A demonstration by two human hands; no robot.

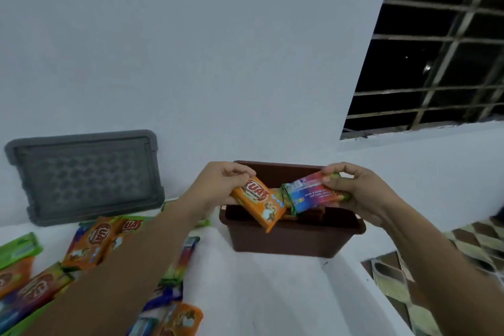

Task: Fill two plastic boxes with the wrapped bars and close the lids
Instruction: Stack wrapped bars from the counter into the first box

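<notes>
A brown plastic box [289, 243] stands open on the white surface, with bars partly visible inside. Over its opening my left hand [218, 185] grips an orange wrapped bar [259, 203], tilted down toward the box. My right hand [351, 188] holds a multicoloured wrapped bar [311, 195] by its right end, just above the box. The two bars almost meet in the middle. A grey lid [84, 176] leans upright against the wall at the left. Several more wrapped bars [92, 240] lie scattered on the surface at the lower left.
The white wall [218, 63] rises right behind the box. A barred window [436, 63] is at the upper right. The surface ends at the right, where patterned floor tiles [480, 243] show below.
</notes>
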